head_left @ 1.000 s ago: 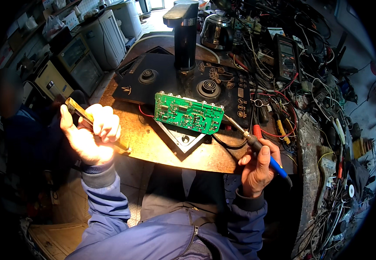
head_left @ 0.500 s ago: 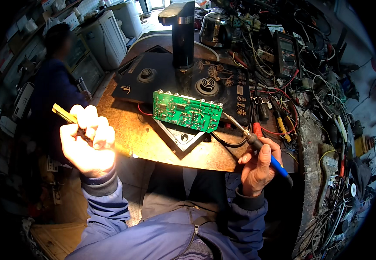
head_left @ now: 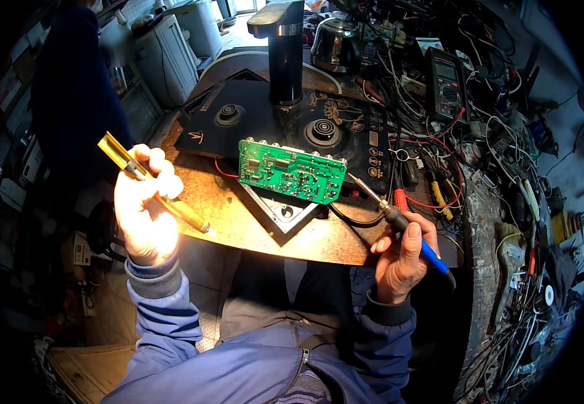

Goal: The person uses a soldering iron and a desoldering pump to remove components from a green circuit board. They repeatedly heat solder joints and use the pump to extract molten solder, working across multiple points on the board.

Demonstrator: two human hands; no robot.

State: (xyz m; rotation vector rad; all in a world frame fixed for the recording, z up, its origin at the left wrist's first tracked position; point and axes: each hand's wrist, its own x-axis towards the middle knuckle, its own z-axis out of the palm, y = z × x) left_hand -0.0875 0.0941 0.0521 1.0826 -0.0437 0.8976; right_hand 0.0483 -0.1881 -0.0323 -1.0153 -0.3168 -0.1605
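My right hand grips a soldering iron by its dark and blue handle. The metal tip points up and left, close to the right edge of a green circuit board; I cannot tell whether they touch. The board stands tilted with its soldered side facing me, and a red wire runs from its left edge. At the left, my brightly lit left hand is closed round a long yellow tube-shaped tool with a metal section. Its pale tip points down and right, above the table edge.
Behind the board lies a black appliance panel with two round knobs and a tall black spout. A glass kettle, a multimeter and tangled cables crowd the right. A person in dark clothes stands at the far left.
The yellow tool has turned in my left hand, so more of its length shows. That hand has shifted slightly right. The other person at the left has come closer. My right hand is nearly still.
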